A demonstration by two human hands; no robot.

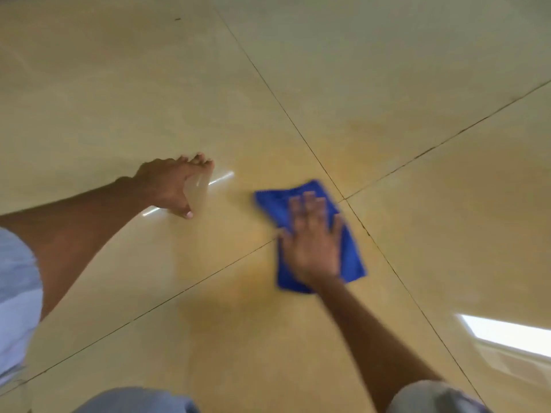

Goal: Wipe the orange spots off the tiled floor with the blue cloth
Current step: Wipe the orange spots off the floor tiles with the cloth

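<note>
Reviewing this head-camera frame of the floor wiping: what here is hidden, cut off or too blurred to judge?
- Orange spots: none distinct in the head view; motion blur leaves only an orange-tinted smear on the glossy beige tiled floor.
- Floor beneath the blue microfibre cloth: covered by the cloth and the flat right hand.
- Right hand's finger outlines: blurred.
- Left hand: fingertips braced on the tile, palm underside hidden.
- Body: cut off by the bottom and left edges.

Bare forearms, pale blue short sleeve [18,293]
</note>
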